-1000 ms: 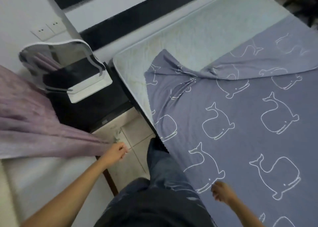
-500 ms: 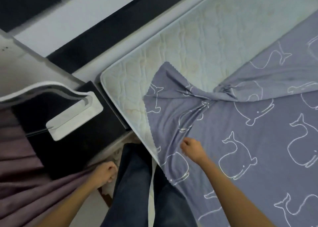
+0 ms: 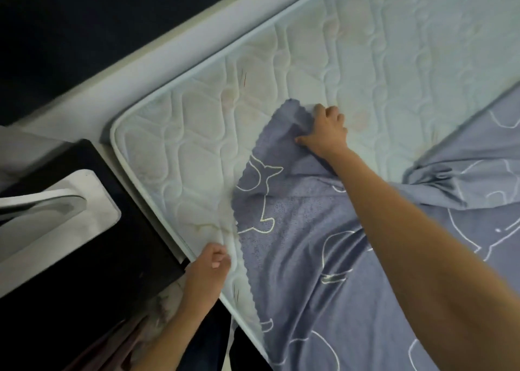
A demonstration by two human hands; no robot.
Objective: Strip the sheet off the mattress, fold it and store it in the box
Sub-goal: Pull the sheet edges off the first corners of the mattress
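Where the sheet lies: 1 blue-grey sheet (image 3: 323, 280) with white whale outlines, spread over the near and right part of the mattress (image 3: 365, 61); its upper left corner is turned back, so the quilted top is bare along the head end and at the left corner.
Sheet edge: scalloped, running from the raised corner down along the mattress's left side.
Sheet ridge: 1 twisted bunch of cloth (image 3: 439, 184) at the right, on the line between bare quilting and covered area.
Right hand (image 3: 323, 130): arm stretched out across the sheet; fingers and thumb curled round the sheet's raised corner, cloth gathered in the grip.
Left hand (image 3: 209, 266): at the mattress's left rim, just beside the scalloped edge; fingers curled; whether it pinches anything cannot be told.
Hands, relation: 2, well apart, 1 at each end of the turned-back edge.
Mattress, surface: white, wavy quilting, faint yellowish marks, piped rim.
Bed surround (image 3: 168, 52): pale ledge along the head end, dark panel (image 3: 84, 18) beyond it.
Bedside cabinet (image 3: 98, 272): black, just beside the mattress's left side; 1 white object (image 3: 56, 230) on top, partly out of view.
Trousers (image 3: 205, 345): dark, between cabinet and mattress.
Pinkish cloth (image 3: 118, 342): at the lower left.
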